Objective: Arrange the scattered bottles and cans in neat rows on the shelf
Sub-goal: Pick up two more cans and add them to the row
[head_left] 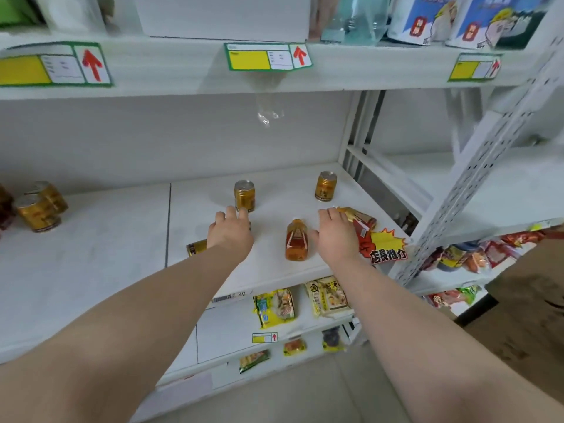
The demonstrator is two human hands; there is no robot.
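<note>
Forearms [137, 325] stretch over the shelf [91, 257].
Left grip [230, 232] open, empty, by a can [244, 195]; right grip [334, 233] covers a fallen bottle [364, 222], hold unclear.

Upper shelf edge carries three price labels [267, 56], each with a yellow field and red arrow. Above them: a white box [222, 16], a clear plastic bag [354, 19], and blue cartoon-printed packages [427, 16]. A perforated white upright [488, 157] stands at right, a red-and-yellow starburst tag [386, 245] near its foot. Yellow food packets [276, 306] lie on a lower tier. Red snack packets [488, 254] fill the adjoining rack.
</note>
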